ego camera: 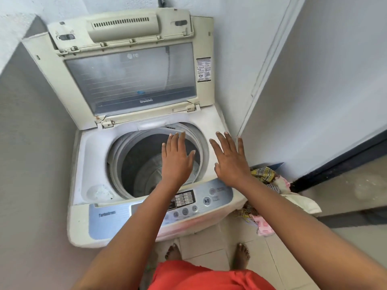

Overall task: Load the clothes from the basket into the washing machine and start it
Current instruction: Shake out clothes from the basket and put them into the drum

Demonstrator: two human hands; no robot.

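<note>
A top-loading washing machine (146,164) stands in a corner, lid (129,76) raised behind the drum (146,164). Control panel (188,201) in front. Clothes (266,176) lie on the floor to its right.

walls (335,80): pale grey | floor (209,245): light tiles | skirting (339,164): dark

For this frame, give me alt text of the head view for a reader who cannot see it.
Both open hands, left hand and right hand, hover empty over a top-loading washer with its lid raised and drum bare. Clothes lie heaped on the floor at its right.
</note>
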